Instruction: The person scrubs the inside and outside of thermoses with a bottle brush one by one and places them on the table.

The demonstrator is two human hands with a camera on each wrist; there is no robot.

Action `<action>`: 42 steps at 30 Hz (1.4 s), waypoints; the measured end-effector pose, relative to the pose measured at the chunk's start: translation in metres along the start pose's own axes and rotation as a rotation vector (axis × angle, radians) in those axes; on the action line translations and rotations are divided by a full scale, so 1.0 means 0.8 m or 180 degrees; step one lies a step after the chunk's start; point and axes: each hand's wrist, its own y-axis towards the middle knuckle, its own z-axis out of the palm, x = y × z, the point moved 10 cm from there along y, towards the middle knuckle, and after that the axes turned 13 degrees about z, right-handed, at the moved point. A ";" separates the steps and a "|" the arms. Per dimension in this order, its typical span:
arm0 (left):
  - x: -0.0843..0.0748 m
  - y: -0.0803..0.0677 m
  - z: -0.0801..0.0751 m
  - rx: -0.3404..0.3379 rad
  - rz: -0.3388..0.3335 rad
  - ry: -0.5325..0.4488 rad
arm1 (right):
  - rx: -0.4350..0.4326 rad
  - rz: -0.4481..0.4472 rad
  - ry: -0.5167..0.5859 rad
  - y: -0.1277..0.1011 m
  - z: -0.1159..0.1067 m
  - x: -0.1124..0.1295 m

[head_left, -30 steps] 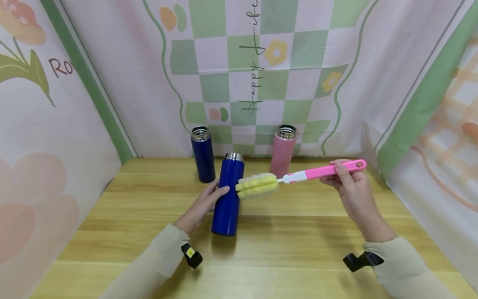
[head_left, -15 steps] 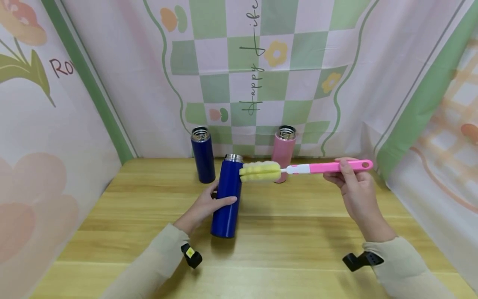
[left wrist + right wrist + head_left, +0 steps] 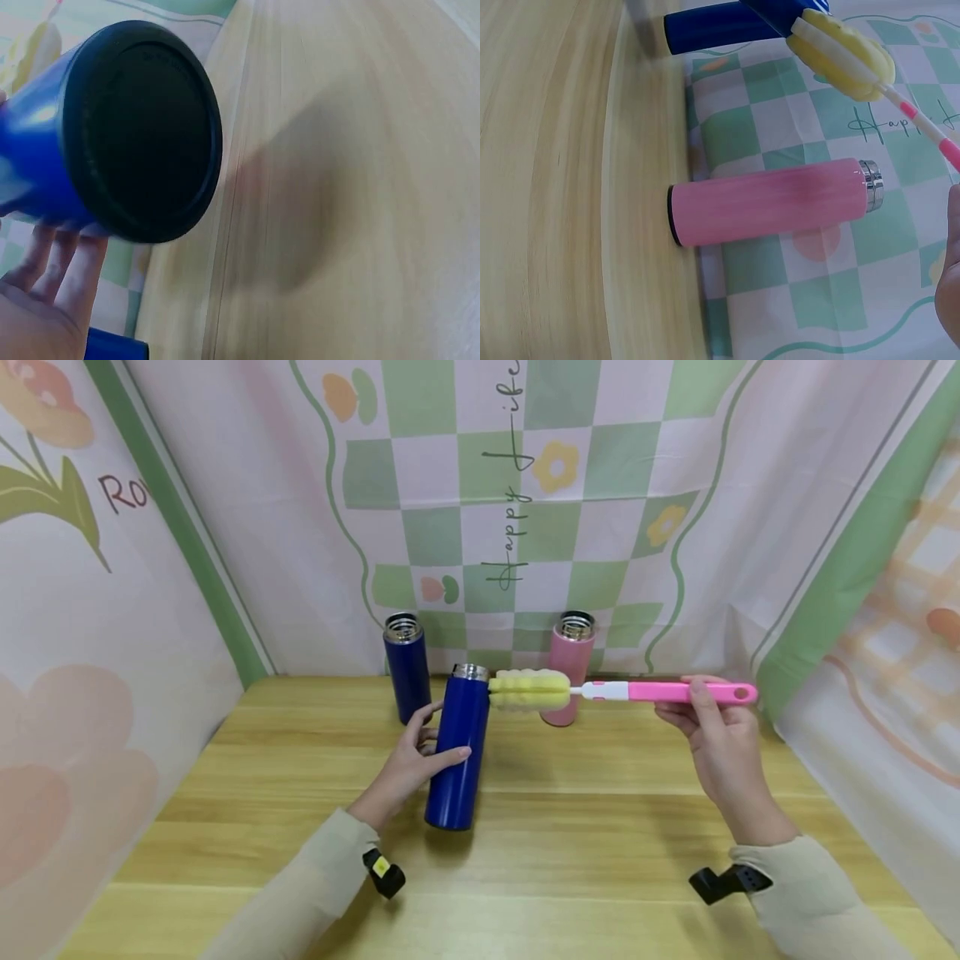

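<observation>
My left hand (image 3: 408,768) grips a blue vacuum flask (image 3: 459,760), its thumb across the front and its fingers behind. The flask is lidless, tilted, and held off the table; its black base (image 3: 146,135) faces the left wrist camera. Pinched by the pink handle in my right hand (image 3: 723,743) is a bottle brush (image 3: 532,690) with a yellow sponge head. It lies level, its tip at the flask's upper right side, just below the steel neck. In the right wrist view the sponge (image 3: 844,56) appears against or very near the blue wall.
A second blue flask (image 3: 408,677) stands at the back left of the wooden table (image 3: 600,860). Behind the brush is a pink flask (image 3: 568,668), upright with its mouth uncovered. A patterned curtain (image 3: 487,527) hangs along the table's back edge.
The brush has risen along the flask's side from mid-body to near the neck, levelling out and shifting slightly right. My left thumb has slid a little lower on the flask.
</observation>
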 end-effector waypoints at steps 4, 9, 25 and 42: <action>-0.003 0.002 0.000 -0.0024 0.0028 -0.0002 | 0.0049 -0.0002 0.0085 0.001 0.001 0.000; -0.005 0.005 0.000 -0.0026 0.0119 -0.0139 | 0.0095 0.0035 0.0097 0.000 0.002 -0.001; -0.007 0.008 -0.004 -0.0183 0.0141 -0.0435 | 0.0111 0.0329 -0.0083 -0.011 0.008 -0.023; -0.011 0.008 -0.013 -0.0362 0.0162 -0.0558 | 0.0624 0.0484 -0.0305 -0.022 0.015 -0.033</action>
